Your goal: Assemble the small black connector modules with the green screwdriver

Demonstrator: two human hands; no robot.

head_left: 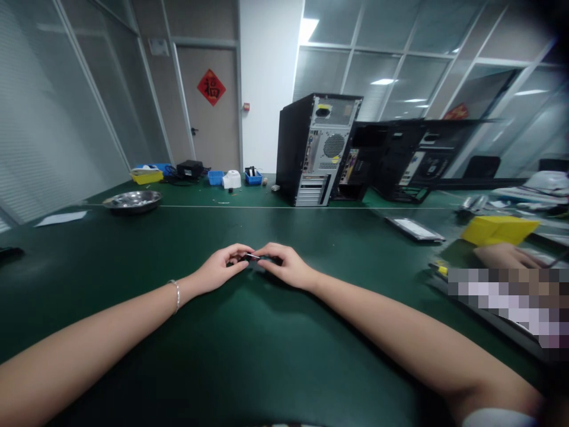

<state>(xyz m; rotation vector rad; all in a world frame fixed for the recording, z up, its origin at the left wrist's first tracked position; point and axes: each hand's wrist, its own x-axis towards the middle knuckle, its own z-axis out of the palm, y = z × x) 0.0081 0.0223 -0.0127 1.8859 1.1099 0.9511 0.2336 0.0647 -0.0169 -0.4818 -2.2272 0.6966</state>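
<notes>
Just above the green table (258, 356), my left hand (222, 270) and my right hand (288, 267) meet fingertip to fingertip. Between them is a small dark piece with a shiny, thin edge (252, 257); its kind cannot be made out. My left thumb and fingers pinch its left end, and my right thumb and fingers close on its right end. Much of the piece is hidden behind the fingers. A bracelet (175, 296) circles my left wrist.
A metal bowl (133, 203) and white paper (62, 218) lie at left. Computer towers (296, 154) stand at the back, near small blue bins (216, 178). Rightward are a flat drive-like unit (415, 230), a yellow box (500, 230) and another person's hand (507, 256).
</notes>
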